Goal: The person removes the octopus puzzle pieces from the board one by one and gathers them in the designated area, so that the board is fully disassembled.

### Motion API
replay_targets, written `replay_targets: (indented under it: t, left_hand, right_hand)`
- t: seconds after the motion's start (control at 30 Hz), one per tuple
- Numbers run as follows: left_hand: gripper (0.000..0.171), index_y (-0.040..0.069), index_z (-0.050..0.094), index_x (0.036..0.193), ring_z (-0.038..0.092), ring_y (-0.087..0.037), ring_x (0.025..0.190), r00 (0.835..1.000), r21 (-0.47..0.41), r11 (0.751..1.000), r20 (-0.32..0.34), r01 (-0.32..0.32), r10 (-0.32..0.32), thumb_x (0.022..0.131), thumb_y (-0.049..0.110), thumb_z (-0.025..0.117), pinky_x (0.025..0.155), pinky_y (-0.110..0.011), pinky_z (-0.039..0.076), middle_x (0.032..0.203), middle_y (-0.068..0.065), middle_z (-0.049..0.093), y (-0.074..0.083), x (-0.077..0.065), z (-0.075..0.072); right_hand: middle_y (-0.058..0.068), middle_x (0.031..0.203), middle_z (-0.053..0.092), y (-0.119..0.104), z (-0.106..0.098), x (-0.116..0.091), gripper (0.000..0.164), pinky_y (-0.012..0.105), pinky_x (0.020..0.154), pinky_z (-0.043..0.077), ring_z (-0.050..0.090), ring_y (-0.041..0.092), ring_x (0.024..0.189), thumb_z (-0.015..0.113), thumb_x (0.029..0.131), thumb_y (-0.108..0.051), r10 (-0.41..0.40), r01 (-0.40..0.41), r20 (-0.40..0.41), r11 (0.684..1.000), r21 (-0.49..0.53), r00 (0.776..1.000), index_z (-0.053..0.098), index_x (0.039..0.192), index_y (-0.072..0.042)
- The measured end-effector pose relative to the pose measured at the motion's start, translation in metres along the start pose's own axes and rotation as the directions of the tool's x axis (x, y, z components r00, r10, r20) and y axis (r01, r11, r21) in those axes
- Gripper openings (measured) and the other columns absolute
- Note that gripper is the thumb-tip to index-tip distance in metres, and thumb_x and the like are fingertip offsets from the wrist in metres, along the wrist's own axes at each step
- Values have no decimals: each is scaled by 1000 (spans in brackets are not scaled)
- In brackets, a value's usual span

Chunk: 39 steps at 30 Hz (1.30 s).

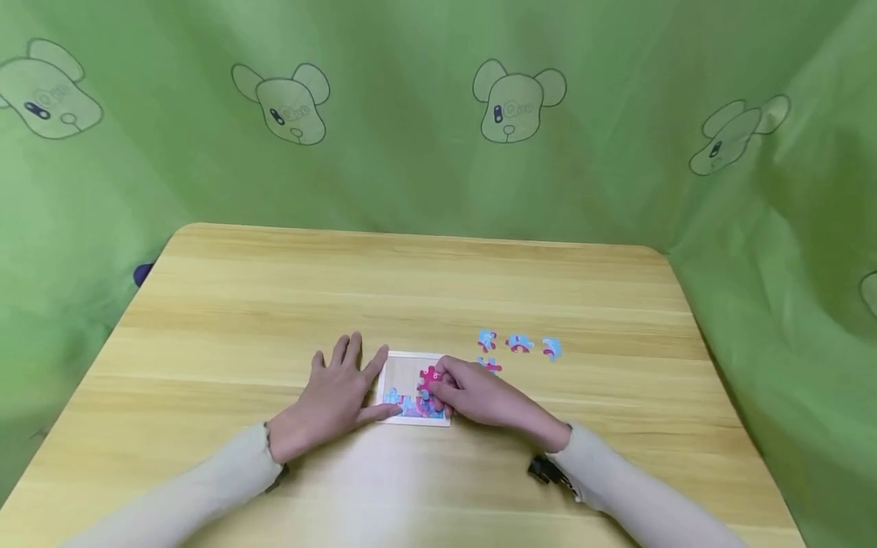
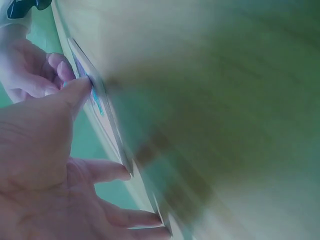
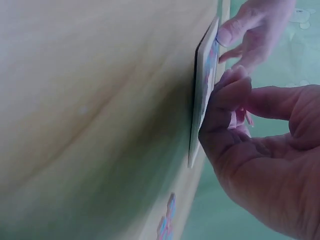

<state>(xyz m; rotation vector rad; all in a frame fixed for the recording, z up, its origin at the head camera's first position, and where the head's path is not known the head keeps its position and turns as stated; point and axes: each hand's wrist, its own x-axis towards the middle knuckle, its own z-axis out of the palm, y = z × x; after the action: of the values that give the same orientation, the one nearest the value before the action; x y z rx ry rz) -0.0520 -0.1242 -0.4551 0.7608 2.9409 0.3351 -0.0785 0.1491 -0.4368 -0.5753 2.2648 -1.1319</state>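
A small framed puzzle tray lies on the table, with joined blue and pink pieces along its near side and bare wood at its far part. My right hand pinches a red-pink puzzle piece between thumb and curled fingers, over the tray's right half. Spread straight, the fingers of my left hand rest at the tray's left side, thumb on its near left corner. In the left wrist view the left thumb touches the frame's edge. The right wrist view shows the right hand bent over the tray.
Several loose blue and pink puzzle pieces lie on the table right of the tray, one of them close to the right hand. The wooden table is bordered by a green curtain with printed bear heads.
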Motion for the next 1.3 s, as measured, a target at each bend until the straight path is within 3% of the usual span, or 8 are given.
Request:
replay_targets:
  t: [0.2, 0.37, 0.53, 0.63, 1.0, 1.3]
  left_hand:
    - [89, 15, 45, 168, 35, -64, 148, 1000, -2, 1000, 17, -3, 3, 100, 67, 68, 100, -87, 38, 160, -47, 32, 0, -1, 3]
    - [86, 17, 46, 168, 34, -64, 148, 1000, -5, 1000, 10, -7, 7, 101, 66, 67, 101, -88, 37, 161, -47, 31, 0, -1, 5]
    - [88, 13, 46, 168, 38, -66, 145, 1000, 36, 999, 4, -15, 15, 102, 68, 64, 98, -87, 41, 159, -46, 34, 2, 0, 6]
    - [88, 10, 48, 166, 41, -66, 143, 1000, 63, 998, -21, -12, 14, 101, 68, 65, 95, -85, 44, 157, -45, 38, 4, 0, 7]
    - [90, 4, 51, 162, 45, -64, 139, 999, 86, 996, -44, 10, -6, 100, 67, 68, 91, -82, 49, 153, -43, 42, 13, -3, 6]
    - [94, 4, 56, 158, 48, -63, 136, 997, 127, 992, -70, 21, -12, 96, 73, 67, 89, -76, 53, 149, -43, 46, 17, 0, 7]
  right_hand:
    - [9, 88, 72, 15, -14, -16, 13, 24, 61, 49, 67, 28, 73, 60, 115, -16, -14, 18, -39, 996, 89, 999, 62, 106, -7]
    - [17, 93, 71, 26, -34, -34, 10, 29, 62, 55, 69, 32, 76, 60, 114, -12, -15, 31, -107, 988, 154, 994, 64, 111, -3]
    - [23, 96, 71, 35, -56, -49, 16, 26, 57, 52, 67, 30, 74, 66, 110, -14, 56, 5, -256, 973, 232, 965, 68, 115, 2]
    - [25, 96, 71, 44, -65, -56, 21, 26, 55, 51, 66, 28, 73, 69, 109, -17, 91, -15, -300, 969, 246, 950, 69, 116, 3]
    - [12, 84, 71, 75, -69, -68, 23, 24, 57, 52, 64, 17, 67, 65, 112, -19, 243, -180, -264, 954, 240, 933, 71, 108, 3]
    - [9, 76, 71, 80, -71, -65, 30, 22, 52, 50, 62, 14, 59, 60, 114, -19, 291, -245, -232, 947, 208, 928, 72, 97, 1]
